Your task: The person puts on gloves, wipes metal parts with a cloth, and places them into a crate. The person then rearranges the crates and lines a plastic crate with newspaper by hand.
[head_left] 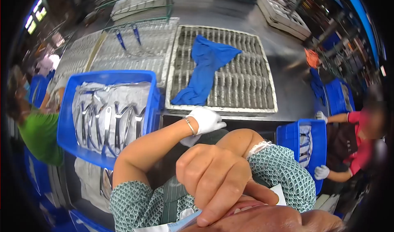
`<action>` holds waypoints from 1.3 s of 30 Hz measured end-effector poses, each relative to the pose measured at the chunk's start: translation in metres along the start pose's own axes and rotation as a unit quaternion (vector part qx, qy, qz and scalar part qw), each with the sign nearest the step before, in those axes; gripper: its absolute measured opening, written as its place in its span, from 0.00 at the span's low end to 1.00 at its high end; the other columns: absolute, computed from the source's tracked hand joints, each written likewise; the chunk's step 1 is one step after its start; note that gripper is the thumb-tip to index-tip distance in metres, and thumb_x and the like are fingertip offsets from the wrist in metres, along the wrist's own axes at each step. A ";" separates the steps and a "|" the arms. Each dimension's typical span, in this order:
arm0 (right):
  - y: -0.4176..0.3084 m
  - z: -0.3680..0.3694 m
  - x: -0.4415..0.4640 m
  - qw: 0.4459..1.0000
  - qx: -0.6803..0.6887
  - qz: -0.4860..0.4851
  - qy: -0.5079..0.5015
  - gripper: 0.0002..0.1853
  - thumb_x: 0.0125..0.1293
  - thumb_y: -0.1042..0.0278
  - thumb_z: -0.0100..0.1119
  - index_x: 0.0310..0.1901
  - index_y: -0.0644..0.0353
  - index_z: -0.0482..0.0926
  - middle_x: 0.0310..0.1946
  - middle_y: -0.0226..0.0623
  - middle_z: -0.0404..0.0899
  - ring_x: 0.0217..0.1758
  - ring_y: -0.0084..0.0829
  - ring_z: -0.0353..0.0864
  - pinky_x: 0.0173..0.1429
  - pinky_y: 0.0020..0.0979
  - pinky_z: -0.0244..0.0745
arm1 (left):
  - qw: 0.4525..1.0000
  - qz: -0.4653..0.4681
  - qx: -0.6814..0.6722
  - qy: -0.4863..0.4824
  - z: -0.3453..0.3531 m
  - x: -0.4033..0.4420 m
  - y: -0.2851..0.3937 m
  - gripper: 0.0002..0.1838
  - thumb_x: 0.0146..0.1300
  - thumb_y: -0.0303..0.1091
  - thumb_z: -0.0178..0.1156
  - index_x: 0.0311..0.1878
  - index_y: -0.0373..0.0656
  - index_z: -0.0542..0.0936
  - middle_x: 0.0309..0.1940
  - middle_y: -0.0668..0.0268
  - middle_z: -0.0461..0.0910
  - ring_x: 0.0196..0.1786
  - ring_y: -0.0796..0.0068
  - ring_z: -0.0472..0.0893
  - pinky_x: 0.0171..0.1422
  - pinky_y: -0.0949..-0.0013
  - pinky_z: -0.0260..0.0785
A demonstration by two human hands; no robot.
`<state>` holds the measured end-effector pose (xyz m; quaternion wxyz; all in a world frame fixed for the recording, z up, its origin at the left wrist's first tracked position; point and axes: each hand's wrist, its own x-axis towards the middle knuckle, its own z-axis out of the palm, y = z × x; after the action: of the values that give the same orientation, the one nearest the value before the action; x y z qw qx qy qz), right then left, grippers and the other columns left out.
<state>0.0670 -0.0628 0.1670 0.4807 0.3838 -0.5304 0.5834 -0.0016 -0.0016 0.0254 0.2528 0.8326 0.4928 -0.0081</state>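
My left hand (pixel 205 120), in a white glove with a bracelet at the wrist, is closed at the near edge of a ribbed tray (pixel 242 82). White material (pixel 191 140) shows just beneath it; whether the fingers grip this is unclear. A crumpled blue cloth (pixel 205 68) lies across the tray, a little beyond that hand. My right hand (pixel 215 176) is bare and raised to my mouth, its fingers pinched on a light-blue and white face mask (pixel 180 223). The mask sits below my mouth, partly hidden by the fingers.
A blue bin (pixel 154 88) at left holds shiny metal hand tools (pixel 107 127) on grey cloth. Two blue-handled tools (pixel 120 40) lie on another ribbed tray (pixel 131 64). At right, a person in white gloves (pixel 322 172) holds a blue bin (pixel 318 150). Someone in green (pixel 41 135) is at left.
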 end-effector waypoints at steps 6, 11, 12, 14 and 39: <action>-0.010 -0.008 -0.004 0.996 0.067 0.058 0.031 0.35 0.68 0.34 0.45 0.45 0.65 0.82 0.33 0.38 0.81 0.30 0.29 0.74 0.32 0.27 0.65 | 1.000 -0.005 -0.010 0.009 0.000 -0.001 -0.001 0.25 0.65 0.58 0.47 0.39 0.51 0.86 0.35 0.58 0.84 0.40 0.56 0.82 0.47 0.56 0.73; -0.026 -0.020 0.009 0.956 0.231 0.166 0.071 0.15 0.61 0.67 0.67 0.46 0.66 0.80 0.38 0.43 0.84 0.35 0.29 0.80 0.36 0.24 0.73 | 1.000 -0.013 -0.011 -0.025 -0.005 0.000 0.000 0.26 0.67 0.57 0.45 0.37 0.47 0.84 0.37 0.57 0.84 0.42 0.54 0.82 0.49 0.54 0.73; -0.027 -0.019 0.008 0.952 0.242 0.169 0.078 0.14 0.61 0.70 0.67 0.46 0.66 0.80 0.37 0.43 0.85 0.35 0.29 0.80 0.36 0.24 0.74 | 1.000 -0.013 -0.012 -0.025 -0.004 0.000 0.000 0.26 0.67 0.57 0.45 0.37 0.47 0.84 0.37 0.56 0.84 0.42 0.54 0.82 0.49 0.55 0.73; -0.030 -0.016 0.006 0.943 0.262 0.181 0.094 0.11 0.60 0.77 0.66 0.45 0.67 0.80 0.36 0.43 0.85 0.35 0.30 0.82 0.36 0.25 0.75 | 1.000 -0.014 -0.013 -0.021 -0.003 0.000 -0.001 0.26 0.67 0.57 0.45 0.37 0.47 0.84 0.36 0.56 0.84 0.42 0.54 0.82 0.49 0.55 0.73; 0.012 -0.035 0.016 0.901 0.381 0.155 -0.136 0.29 0.57 0.73 0.69 0.55 0.70 0.64 0.50 0.48 0.77 0.39 0.32 0.84 0.41 0.29 0.79 | 1.000 -0.002 -0.023 -0.013 0.006 0.007 -0.008 0.26 0.67 0.56 0.45 0.36 0.45 0.84 0.37 0.57 0.84 0.41 0.55 0.82 0.49 0.54 0.72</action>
<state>0.0541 -0.0259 0.1744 0.1241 0.5266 -0.3804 0.7501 -0.0035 0.0045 0.0149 0.2784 0.8251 0.4916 -0.0076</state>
